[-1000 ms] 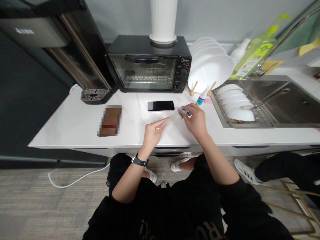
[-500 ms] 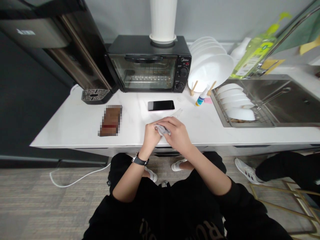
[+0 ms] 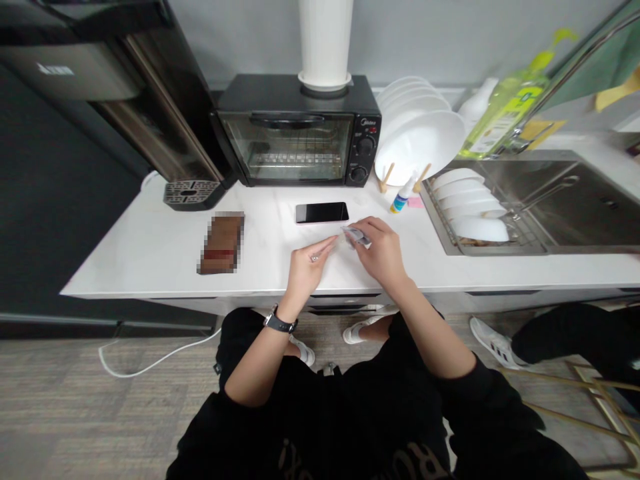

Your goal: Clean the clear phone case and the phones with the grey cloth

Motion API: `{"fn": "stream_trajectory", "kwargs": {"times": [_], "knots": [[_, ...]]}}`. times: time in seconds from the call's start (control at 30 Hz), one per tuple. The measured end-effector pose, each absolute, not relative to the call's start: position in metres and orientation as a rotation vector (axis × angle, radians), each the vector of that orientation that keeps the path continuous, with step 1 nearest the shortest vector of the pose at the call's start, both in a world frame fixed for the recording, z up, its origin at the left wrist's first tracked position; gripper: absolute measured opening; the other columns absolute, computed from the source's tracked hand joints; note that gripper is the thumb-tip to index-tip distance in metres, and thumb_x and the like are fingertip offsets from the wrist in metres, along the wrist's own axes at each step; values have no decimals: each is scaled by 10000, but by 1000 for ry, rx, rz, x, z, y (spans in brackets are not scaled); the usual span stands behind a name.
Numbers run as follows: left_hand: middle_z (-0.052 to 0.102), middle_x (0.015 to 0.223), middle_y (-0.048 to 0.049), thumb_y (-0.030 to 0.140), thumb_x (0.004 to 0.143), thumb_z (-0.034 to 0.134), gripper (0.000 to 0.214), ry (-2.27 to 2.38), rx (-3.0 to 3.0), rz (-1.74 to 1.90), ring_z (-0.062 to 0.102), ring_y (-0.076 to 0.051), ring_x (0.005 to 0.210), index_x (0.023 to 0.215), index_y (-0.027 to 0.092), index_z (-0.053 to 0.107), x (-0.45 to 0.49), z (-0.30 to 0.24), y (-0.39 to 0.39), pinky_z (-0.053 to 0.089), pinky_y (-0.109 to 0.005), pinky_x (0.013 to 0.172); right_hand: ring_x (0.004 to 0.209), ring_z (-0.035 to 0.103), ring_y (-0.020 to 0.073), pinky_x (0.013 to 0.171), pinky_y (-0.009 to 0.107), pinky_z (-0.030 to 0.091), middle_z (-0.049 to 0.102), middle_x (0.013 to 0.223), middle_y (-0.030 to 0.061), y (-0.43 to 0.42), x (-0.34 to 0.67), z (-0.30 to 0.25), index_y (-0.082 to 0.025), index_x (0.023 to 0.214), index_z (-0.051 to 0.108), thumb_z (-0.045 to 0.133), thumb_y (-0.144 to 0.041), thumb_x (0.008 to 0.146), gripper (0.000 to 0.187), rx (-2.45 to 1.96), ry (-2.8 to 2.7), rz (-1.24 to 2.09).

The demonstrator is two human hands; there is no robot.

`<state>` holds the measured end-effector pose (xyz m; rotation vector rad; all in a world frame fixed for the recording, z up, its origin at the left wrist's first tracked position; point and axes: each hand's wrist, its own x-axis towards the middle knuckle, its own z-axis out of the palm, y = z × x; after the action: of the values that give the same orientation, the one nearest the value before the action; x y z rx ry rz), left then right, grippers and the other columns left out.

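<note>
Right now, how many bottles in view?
3: small blue-labelled bottle beyond the right hand; green pump bottle by the sink; white bottle left of it, partly hidden. Others may be hidden.

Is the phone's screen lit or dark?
Dark: the phone lies face up on the counter just beyond the left hand, its front black, no display visible. Whether it is switched off, I cannot tell.

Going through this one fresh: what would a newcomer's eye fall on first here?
Probably the black toaster oven at the back of the counter, with a white container on top, and the bright green pump bottle behind the sink. Next, the two hands near the front edge: the right hand holds a crumpled greyish wipe or cloth, the left hand something too indistinct to name. A dark-screened phone lies just beyond them.
</note>
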<state>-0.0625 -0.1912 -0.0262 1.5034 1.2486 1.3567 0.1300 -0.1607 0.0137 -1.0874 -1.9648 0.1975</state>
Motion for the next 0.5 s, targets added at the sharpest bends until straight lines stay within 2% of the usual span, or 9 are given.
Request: {"fn": "stream_trajectory", "kwargs": {"times": [0.2,0.5], "knots": [[794,1274,-31,333,979,674,324,1245,1512,1356,760,-274,1235,1227,192,828,-63,-26,-192,581,-426,1163,836,665,232,771,372,527,745,959,86,-141,150,18,-190,1047,795,655,-244,987,162,-1190,-1887,165],[787,1294,-24,324,996,660,324,1225,1516,1355,753,-267,1249,1248,197,819,-63,-28,-193,577,-423,1174,879,681,254,805,387,538,759,956,95,-145,146,19,-196,1003,796,654,-246,972,154,-1210,-1889,166]]}}
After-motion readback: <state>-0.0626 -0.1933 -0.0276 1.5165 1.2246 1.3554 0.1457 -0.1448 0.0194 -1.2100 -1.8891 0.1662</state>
